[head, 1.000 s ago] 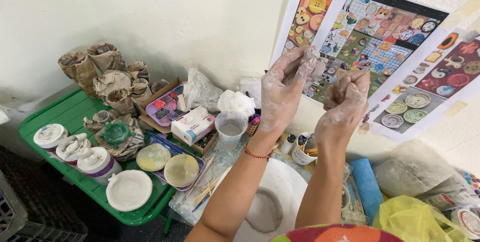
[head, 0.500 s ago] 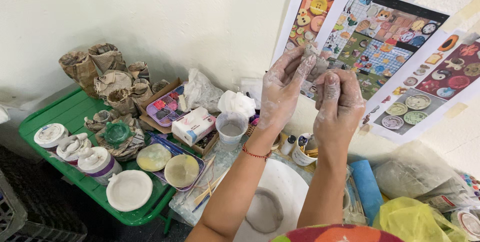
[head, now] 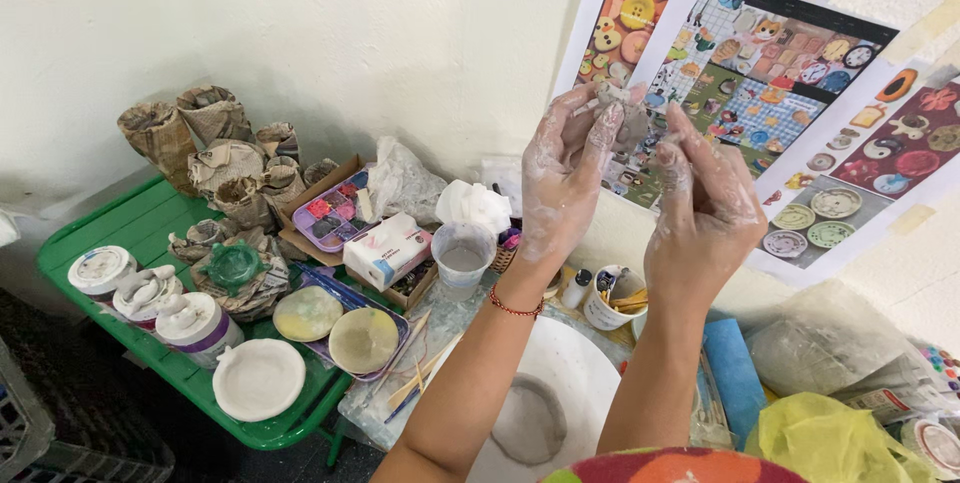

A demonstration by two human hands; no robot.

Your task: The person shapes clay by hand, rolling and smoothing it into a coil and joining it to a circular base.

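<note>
Grey wet clay lump (head: 622,113), pinched between the fingertips of the slip-coated left hand (head: 562,178) and right hand (head: 703,213), is raised before the wall posters (head: 800,73), seemingly mid-shaping.

A small pottery or craft workshop against a plain pale wall. A green slatted table (head: 120,233) carries clay pieces wrapped in newspaper (head: 215,148) along its back edge and plaster moulds (head: 258,379) at its front edge. Beside it stand a white turntable smeared with clay (head: 560,393), a cup of tools (head: 612,298) and a paint palette (head: 330,218). Posters of ceramic designs (head: 770,73) are taped to the wall.
</note>
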